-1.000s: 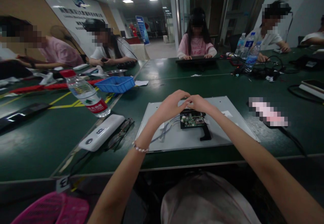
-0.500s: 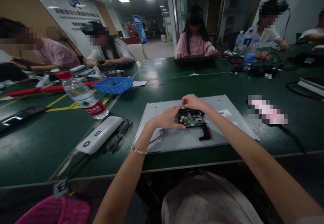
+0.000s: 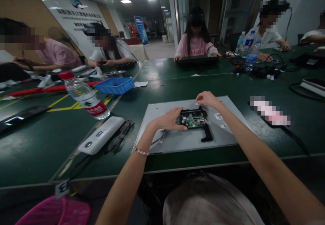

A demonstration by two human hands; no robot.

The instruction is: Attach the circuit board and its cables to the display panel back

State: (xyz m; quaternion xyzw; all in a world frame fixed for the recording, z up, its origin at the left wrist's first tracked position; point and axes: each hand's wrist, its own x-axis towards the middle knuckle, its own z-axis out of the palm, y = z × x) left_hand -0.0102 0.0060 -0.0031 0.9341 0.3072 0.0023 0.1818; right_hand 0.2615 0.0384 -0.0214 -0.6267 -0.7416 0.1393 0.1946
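With our nearer left hand [image 3: 170, 119], thumb and fingers parted, we are bracketing the left end of a framed circuit board [image 3: 194, 120] lying crosswise on a grey panel [image 3: 177, 142], our right hand [image 3: 208, 99] hovering beyond, grip unclear.

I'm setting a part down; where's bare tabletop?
The green table is bare beyond the far right corner of the grey panel, and between white power bank and black device. Crowded: around the eyeglasses and water bottle; on the panel, left hand at the circuit board, right hand near the far edge.
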